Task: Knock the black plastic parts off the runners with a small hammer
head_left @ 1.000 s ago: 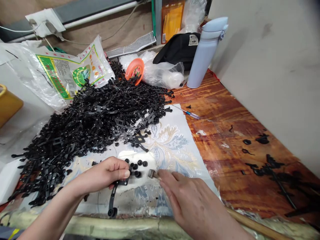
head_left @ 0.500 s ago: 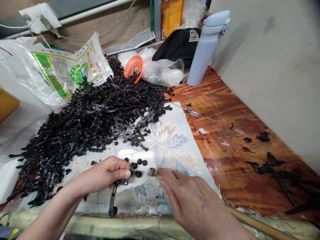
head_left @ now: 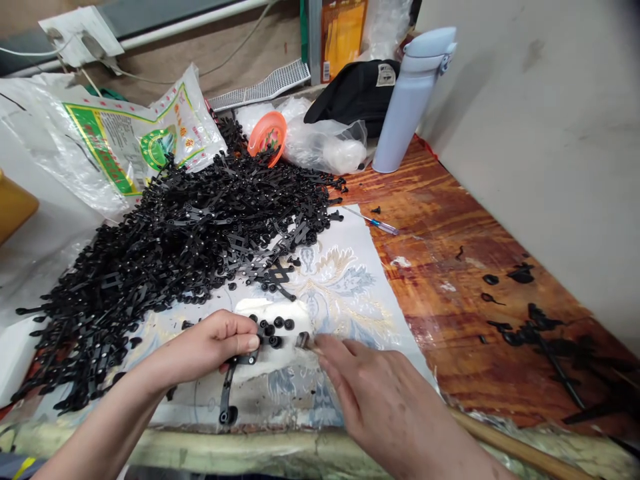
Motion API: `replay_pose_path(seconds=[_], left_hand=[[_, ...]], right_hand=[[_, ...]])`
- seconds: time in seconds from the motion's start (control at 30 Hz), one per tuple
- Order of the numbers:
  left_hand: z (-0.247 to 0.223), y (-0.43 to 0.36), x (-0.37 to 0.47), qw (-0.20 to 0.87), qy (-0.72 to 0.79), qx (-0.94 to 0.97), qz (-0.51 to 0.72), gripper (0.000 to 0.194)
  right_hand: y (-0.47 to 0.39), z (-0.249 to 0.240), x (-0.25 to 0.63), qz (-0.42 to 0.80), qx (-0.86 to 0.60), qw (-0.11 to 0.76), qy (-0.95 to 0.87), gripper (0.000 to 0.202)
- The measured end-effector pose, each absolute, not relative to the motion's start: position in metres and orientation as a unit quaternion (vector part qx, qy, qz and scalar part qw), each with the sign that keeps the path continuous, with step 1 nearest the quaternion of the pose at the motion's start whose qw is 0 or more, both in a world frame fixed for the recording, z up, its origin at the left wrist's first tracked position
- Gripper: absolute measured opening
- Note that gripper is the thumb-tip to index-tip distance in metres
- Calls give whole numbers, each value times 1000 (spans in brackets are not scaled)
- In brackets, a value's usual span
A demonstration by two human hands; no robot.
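Note:
My left hand (head_left: 225, 343) is closed, pinching a black jointed plastic linkage (head_left: 246, 358) between thumb and fingers. One arm of it hangs toward the table's front edge and ends in a round cap. Just right of those fingertips, several small black round caps (head_left: 279, 323) lie on a white pad (head_left: 295, 312). My right hand (head_left: 385, 393) is closed round a wooden-handled tool with a small metal head (head_left: 303, 340). That head sits low beside the caps, apart from the linkage; most of the grip is hidden in my fist.
A big heap of black linkages (head_left: 175, 227) covers the left and back. Behind it stand a printed plastic bag (head_left: 145, 133), an orange dish (head_left: 267, 133) and a pale blue bottle (head_left: 413, 100). A screwdriver (head_left: 385, 227) and loose black parts (head_left: 520, 333) lie on the right.
The hanging arm of the linkage has shifted slightly right and up. Both hands stay nearly in place; the camera view has moved a little.

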State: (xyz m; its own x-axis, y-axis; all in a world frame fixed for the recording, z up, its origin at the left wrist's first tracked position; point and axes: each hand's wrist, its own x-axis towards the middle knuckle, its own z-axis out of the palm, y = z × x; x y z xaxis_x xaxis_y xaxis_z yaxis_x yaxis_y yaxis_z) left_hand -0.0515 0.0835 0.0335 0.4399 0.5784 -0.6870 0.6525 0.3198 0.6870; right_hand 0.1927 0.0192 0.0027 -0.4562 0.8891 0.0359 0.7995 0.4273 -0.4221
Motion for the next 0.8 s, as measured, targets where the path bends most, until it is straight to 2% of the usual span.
replay_pose_path(seconds=[0.5, 0.8], left_hand=[[33, 81, -51, 615, 522, 589, -41, 38], [30, 80, -54, 613, 524, 591, -38, 37]], right_hand=[[19, 2, 192, 168, -506, 146, -834, 27], [19, 4, 193, 188, -510, 122, -831, 28]])
